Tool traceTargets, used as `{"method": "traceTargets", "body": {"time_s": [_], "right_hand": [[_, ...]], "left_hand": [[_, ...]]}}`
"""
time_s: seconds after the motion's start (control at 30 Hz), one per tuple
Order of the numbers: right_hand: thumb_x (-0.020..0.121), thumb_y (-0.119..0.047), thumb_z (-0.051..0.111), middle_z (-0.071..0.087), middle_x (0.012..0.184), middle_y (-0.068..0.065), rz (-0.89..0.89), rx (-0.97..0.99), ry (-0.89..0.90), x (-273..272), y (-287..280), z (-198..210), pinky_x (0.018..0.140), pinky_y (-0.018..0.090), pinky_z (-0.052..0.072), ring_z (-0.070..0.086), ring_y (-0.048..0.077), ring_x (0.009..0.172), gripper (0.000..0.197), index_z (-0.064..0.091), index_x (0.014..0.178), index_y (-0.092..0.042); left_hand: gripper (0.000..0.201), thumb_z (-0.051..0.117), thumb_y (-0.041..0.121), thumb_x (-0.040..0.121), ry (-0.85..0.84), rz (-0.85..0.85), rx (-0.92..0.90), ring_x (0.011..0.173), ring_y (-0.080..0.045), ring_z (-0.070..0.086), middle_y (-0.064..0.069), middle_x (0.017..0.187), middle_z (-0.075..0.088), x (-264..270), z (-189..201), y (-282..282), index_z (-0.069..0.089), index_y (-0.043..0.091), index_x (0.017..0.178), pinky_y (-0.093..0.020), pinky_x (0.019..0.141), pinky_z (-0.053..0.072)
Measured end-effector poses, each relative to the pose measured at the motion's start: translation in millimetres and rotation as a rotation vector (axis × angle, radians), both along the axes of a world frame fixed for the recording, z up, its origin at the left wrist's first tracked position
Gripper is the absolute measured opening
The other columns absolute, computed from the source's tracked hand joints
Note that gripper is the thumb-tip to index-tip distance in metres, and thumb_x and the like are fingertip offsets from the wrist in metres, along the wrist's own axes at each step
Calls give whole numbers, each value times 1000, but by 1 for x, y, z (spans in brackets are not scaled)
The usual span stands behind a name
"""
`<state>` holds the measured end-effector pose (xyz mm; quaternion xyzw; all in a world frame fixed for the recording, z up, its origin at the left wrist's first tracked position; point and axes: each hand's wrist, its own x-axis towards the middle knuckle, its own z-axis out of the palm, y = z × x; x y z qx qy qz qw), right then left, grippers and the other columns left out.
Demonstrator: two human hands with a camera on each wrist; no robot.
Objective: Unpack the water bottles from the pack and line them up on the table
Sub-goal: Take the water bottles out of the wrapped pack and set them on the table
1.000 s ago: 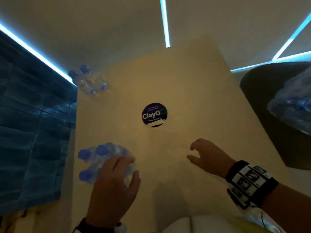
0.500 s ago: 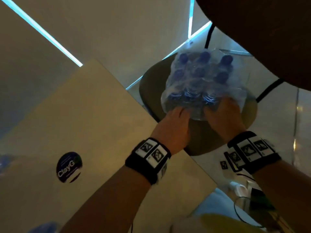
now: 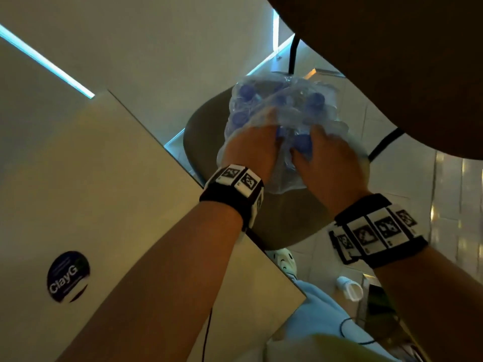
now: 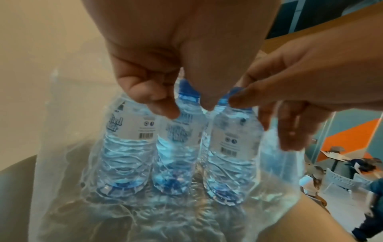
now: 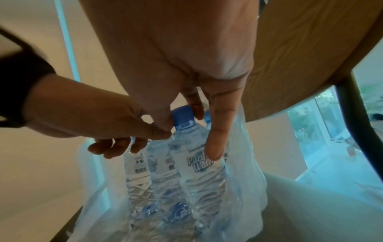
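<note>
Loose plastic wrap crowded the bottle caps. A dark round tabletop overhung the pack closely. The beige table lay open.

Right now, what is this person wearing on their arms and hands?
Both hands are bare, with no gloves and no sleeves over the forearms. The left hand and the right hand each have a black band at the wrist: the left band and the right band both carry white squares printed with black patterns.

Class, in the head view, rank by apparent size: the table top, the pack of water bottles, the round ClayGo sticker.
1. table top
2. pack of water bottles
3. ClayGo sticker
Camera distance differs, so only apparent size is ranked.
</note>
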<state>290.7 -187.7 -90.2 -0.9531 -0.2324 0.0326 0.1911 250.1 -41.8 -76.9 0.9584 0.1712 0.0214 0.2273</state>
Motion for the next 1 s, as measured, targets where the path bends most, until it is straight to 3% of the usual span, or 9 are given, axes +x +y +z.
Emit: {"method": "traceTargets", "body": {"time_s": [0.13,0.23,0.33,0.43,0.57,0.67,0.77,0.9,1.0], "right_hand": [[91,-38,60,64,85,11,115,-36,70,-18,-14,21,66,26,37,62,27,78,32,62,102,-8],[88,-41,58,62,66,6,194,-65,126,-36,-23,42,58,30,40,58,28,61,30,58,75,-15],[82,-59,53,57,54,3,232,-50,238,-68,-29,49,48,36,47,55,22,49,45,55,66,-17],[74,-85,42,63,61,2,372,-129,336,-107,-6,35,51,45,55,61,21,52,69,63,79,-20],[80,-54,62,52,51,-7,640,-235,250,-200,67,52,47,26,39,52,7,46,41,54,57,-22],[79,-47,65,40,54,-3,810,-178,196,-275,113,56,45,28,35,41,13,43,45,37,51,-23],[76,-41,66,30,55,-3,1021,-101,209,-341,163,41,44,31,23,29,12,44,49,24,53,-28],[75,-42,64,35,59,-5,1181,-55,274,-417,224,35,47,23,21,32,6,49,41,29,57,-29],[72,-38,68,39,57,-3,1177,-30,312,-453,264,29,48,26,24,35,9,50,39,37,55,-20]], "left_hand": [[38,57,35,93,99,-240,136,99,-28,64,-8,111,67,-28,5,-2,50,18,126,-39,84,50],[45,60,32,92,100,-235,3,90,-34,67,-13,103,68,-77,10,0,36,20,129,-40,73,54],[42,63,37,90,-9,-94,-118,76,-34,66,-11,90,68,-149,23,4,32,20,113,-34,58,46],[33,63,40,90,-53,132,-247,63,-29,57,-4,75,59,-239,40,1,40,16,97,-28,55,35],[32,60,43,91,-27,396,-283,63,-21,52,4,77,52,-355,38,20,37,20,93,-28,55,40],[34,62,45,89,-35,576,-243,58,-13,46,10,71,47,-432,30,42,34,25,88,-24,54,36],[36,64,44,86,-58,742,-215,57,-14,47,12,65,43,-500,23,64,34,25,87,-24,53,33],[35,67,37,84,-73,885,-223,58,-16,49,11,62,42,-562,16,85,37,22,87,-28,55,35],[31,69,35,83,-95,958,-255,60,-13,52,10,67,48,-594,13,92,41,20,85,-27,56,41]]}}
